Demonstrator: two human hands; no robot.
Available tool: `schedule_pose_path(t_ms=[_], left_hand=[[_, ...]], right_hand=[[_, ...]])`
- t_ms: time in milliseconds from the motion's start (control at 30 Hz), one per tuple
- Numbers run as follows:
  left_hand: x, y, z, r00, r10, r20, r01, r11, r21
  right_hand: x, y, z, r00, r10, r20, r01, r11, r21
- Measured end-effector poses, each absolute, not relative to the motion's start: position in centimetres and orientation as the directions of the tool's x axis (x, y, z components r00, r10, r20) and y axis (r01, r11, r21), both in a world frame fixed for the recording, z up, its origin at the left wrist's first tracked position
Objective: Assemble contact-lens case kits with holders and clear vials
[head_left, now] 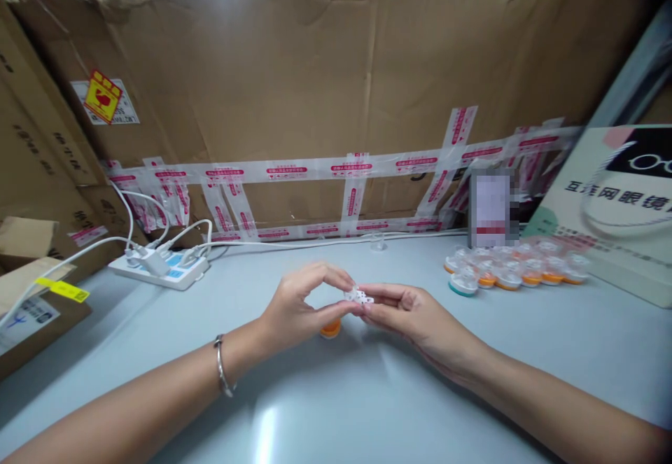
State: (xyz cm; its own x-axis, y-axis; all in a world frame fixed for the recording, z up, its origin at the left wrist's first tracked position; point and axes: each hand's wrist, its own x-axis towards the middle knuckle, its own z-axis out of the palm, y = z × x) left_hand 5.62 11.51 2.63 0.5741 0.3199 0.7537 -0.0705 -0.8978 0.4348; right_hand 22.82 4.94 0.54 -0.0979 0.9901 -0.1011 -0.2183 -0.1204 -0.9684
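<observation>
Between the fingertips of both hands is a small white and clear plastic piece (359, 297) with dark spots, held above the table; its exact kind is too small to make out. My left hand (304, 303) pinches its left end with thumb and fingers. On the other end, the thumb and fingers of my right hand (409, 313) are closed. An orange round piece with a pale rim (330, 329) rests on the table just below my left thumb, partly hidden by it.
Several clear-domed round cases (508, 282) with orange or teal bases cluster at the right. Behind them stands a blurred-out upright panel (491, 208). A small clear cup (378, 242) is at the back. A power strip (162, 268) with white cables lies left; cardboard boxes (262, 86) wall the back.
</observation>
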Motion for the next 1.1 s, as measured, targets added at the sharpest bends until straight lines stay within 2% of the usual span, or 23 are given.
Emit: schedule_pose_path(t_ms=[267,500,700,1100], left_hand=[[5.9,11.2,1.5,0.575,0.354,0.737,-0.015,-0.897,0.442],[6.0,10.9,1.4,0.522,0.371,0.768,-0.022,-0.894,0.447],[5.9,10.9,1.6,0.554,0.375,0.743,0.014,-0.897,0.442],[5.9,11.0,1.4,0.566,0.352,0.746,0.101,-0.927,0.36]], right_hand=[[22.9,4.8,0.9,-0.134,0.989,-0.055,-0.286,-0.092,-0.954],[22.9,4.7,1.0,-0.147,0.988,-0.049,-0.268,-0.088,-0.96],[22.7,4.5,1.0,-0.145,0.988,-0.054,-0.289,-0.095,-0.953],[22.6,4.4,1.1,-0.112,0.991,-0.077,-0.349,-0.112,-0.93]])
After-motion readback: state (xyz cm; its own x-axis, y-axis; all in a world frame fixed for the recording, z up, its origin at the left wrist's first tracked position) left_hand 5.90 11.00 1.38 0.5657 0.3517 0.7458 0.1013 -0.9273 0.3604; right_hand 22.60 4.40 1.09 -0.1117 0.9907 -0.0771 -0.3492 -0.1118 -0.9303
